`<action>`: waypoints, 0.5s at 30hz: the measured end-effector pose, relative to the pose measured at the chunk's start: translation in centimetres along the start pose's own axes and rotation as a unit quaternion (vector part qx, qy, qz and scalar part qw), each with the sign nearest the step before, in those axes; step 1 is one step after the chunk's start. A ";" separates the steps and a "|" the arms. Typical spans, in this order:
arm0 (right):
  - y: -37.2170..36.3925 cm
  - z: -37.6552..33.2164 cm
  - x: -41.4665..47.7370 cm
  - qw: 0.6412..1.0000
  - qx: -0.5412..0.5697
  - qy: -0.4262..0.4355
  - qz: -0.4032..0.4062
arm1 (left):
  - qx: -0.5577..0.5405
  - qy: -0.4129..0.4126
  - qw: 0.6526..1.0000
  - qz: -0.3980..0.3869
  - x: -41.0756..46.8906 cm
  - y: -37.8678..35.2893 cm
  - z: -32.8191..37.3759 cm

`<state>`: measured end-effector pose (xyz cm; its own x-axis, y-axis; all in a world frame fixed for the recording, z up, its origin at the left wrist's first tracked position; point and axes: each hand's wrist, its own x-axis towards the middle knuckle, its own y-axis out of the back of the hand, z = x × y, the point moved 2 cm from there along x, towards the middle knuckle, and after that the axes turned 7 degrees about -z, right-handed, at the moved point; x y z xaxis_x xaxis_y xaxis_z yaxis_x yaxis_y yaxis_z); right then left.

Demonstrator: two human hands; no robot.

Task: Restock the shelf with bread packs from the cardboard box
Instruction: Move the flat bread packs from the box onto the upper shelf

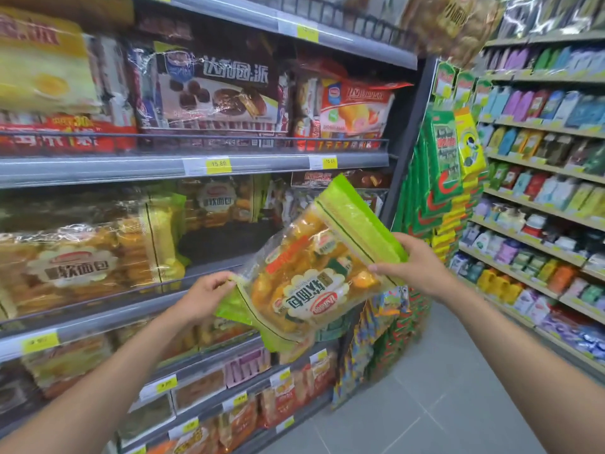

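I hold one bread pack (311,273) tilted in the air in front of the shelf. It is a clear bag of orange-yellow buns with green sealed ends and a white label. My left hand (204,296) pinches its lower green end. My right hand (414,265) grips its upper green end. The middle shelf (98,317) holds the same kind of bread packs (85,263) at the left, and a dark gap (226,239) lies behind the held pack. The cardboard box is out of view.
Cake and pie packs (216,90) fill the shelf above, behind a wire rail. More bread packs (203,388) sit on the lower shelves. A green and yellow hanging display (442,178) stands at the shelf end. Another shelving unit (540,191) lines the aisle's right; grey floor (425,404) between.
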<state>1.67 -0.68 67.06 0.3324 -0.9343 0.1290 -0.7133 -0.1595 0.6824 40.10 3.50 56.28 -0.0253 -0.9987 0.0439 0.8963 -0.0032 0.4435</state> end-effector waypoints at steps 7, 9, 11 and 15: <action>0.4 -7.3 4.8 0.936 -0.322 0.095 -0.105 | -0.063 -0.083 0.979 0.174 2.0 3.0 4.8; -1.2 -9.1 5.4 0.886 -0.421 0.126 -0.145 | -0.035 -0.132 0.983 0.126 1.9 3.0 8.2; -3.0 -10.3 5.5 0.836 -0.494 0.156 -0.179 | 0.084 -0.118 0.989 -0.025 2.1 1.7 10.2; -5.6 -11.3 5.5 0.779 -0.557 0.205 -0.202 | 0.258 -0.035 0.918 -0.297 2.0 -2.7 9.7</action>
<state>14.50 -1.31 72.05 0.7230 -0.6627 -0.1952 0.4033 0.1754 0.8981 33.29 2.05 63.89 -0.4873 -0.8223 -0.2941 0.3854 -0.5046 0.7725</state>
